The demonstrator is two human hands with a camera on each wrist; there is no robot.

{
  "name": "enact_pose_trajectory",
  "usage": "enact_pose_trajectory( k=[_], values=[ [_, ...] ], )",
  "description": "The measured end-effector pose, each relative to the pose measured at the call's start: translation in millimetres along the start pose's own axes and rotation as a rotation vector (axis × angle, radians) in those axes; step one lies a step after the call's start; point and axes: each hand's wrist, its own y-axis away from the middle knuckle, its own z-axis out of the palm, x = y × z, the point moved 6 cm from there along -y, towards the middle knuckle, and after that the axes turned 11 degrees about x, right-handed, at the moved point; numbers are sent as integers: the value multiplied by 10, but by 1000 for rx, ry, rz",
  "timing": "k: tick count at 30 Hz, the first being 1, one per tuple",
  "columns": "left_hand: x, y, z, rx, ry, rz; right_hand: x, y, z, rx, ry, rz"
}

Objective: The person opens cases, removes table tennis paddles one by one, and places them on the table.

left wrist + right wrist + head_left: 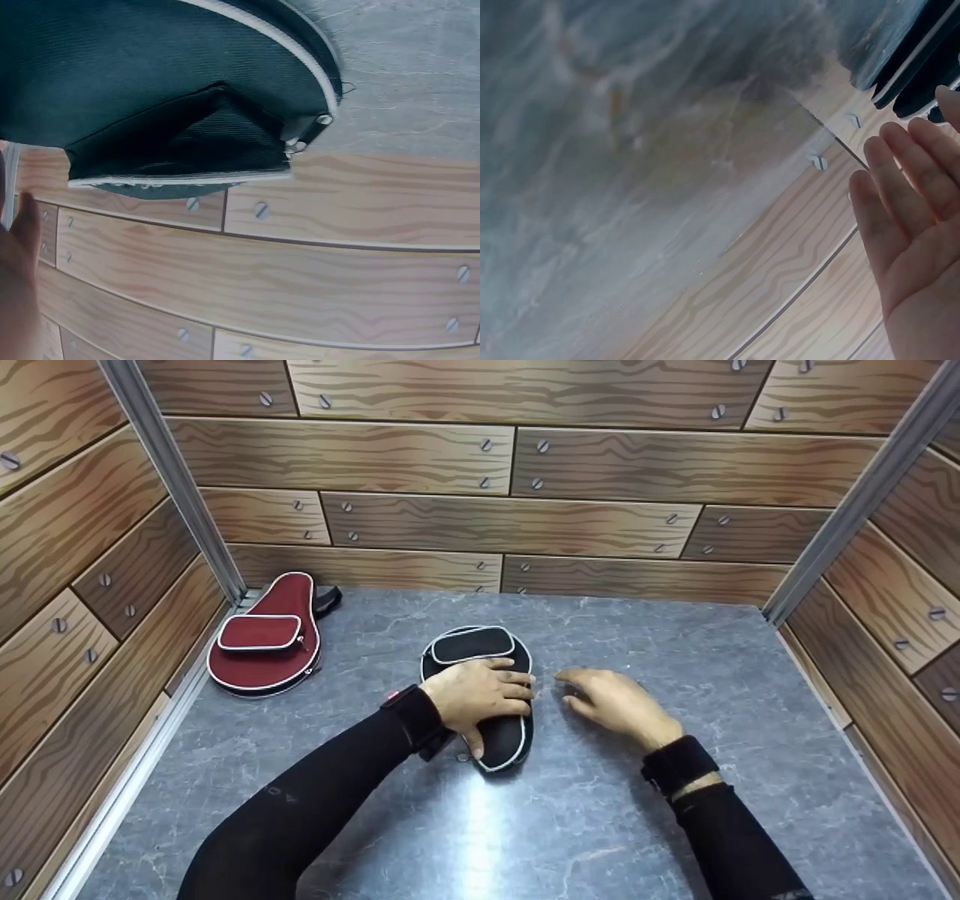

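Observation:
A black table tennis bat case with white piping lies in the middle of the tabletop, its small front pocket towards the back wall. My left hand rests across the case, fingers stretched towards its right edge and thumb pointing down towards the near end. In the left wrist view the pocket's mouth gapes beside a zip pull. To the right of the case, apart from it, my right hand hovers with nothing in it. Its fingers are extended in the right wrist view.
A dark red bat case with white piping and a zipped pocket lies at the back left, a black strap beside it. Wood-patterned walls enclose the grey marbled tabletop at the back and both sides.

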Motion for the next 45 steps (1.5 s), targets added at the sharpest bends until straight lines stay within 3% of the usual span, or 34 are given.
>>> enact_pose_trajectory(
  k=[14, 24, 37, 45],
  values=[
    [-101, 179, -67, 122, -14, -56, -253, -63, 135, -61, 64, -156],
    [-183, 350, -183, 249, -53, -93, -400, -108, 224, -38, 87, -283],
    [-305, 588, -336, 357, -103, -148, -494, -139, 160, 1, 161, -284],
    [-358, 744, -359, 372, -155, -177, -510, -120, 125, 35, 230, -270]
  ],
)
